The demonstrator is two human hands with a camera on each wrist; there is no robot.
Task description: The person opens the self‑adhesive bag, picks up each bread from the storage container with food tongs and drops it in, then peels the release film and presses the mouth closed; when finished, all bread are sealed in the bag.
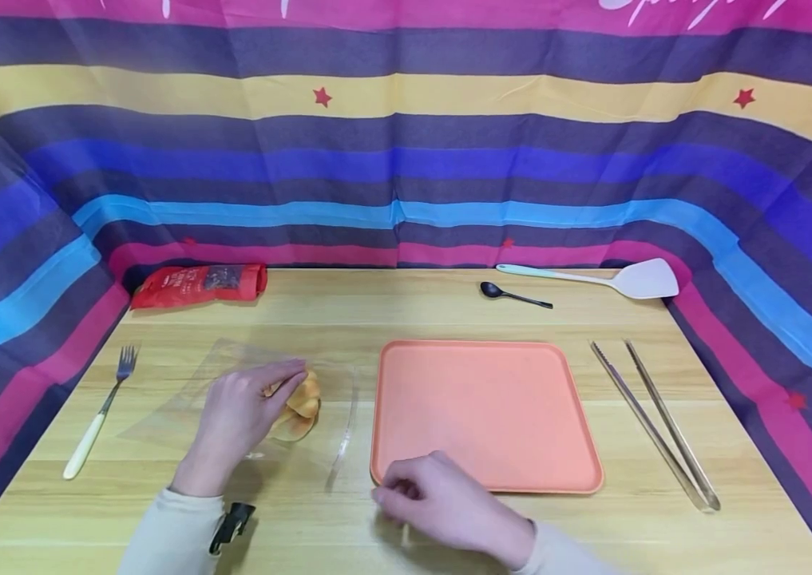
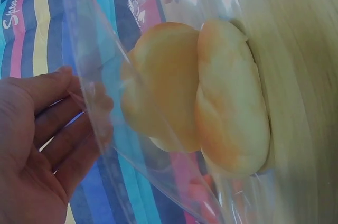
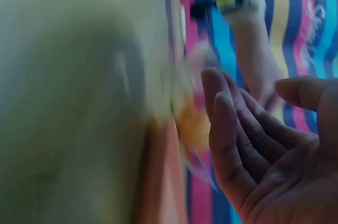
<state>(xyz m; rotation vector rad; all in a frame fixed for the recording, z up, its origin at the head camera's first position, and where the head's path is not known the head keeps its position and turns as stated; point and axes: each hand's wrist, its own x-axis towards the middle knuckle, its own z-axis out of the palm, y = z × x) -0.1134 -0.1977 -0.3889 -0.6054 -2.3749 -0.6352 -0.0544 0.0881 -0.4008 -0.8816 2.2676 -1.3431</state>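
Observation:
My left hand (image 1: 236,415) pinches the upper layer of a clear plastic bag (image 1: 193,391) between thumb and fingers, lifting its edge. In the left wrist view the thumb lies before the film (image 2: 113,123) and the fingers show through behind it. Two golden-brown bread rolls (image 2: 232,102) lie side by side within the bag, partly hidden by the left hand in the head view. My right hand (image 1: 452,503) hovers at the near left corner of a pink tray (image 1: 485,415), fingers loosely bent, nothing between them.
A fork (image 1: 100,411) lies at the left, a red pouch (image 1: 197,286) at the back left. Behind the tray are a black spoon (image 1: 516,295) and a white spatula (image 1: 643,279). Metal tongs (image 1: 657,427) lie on the right. Striped cloth (image 1: 398,172) walls in the table.

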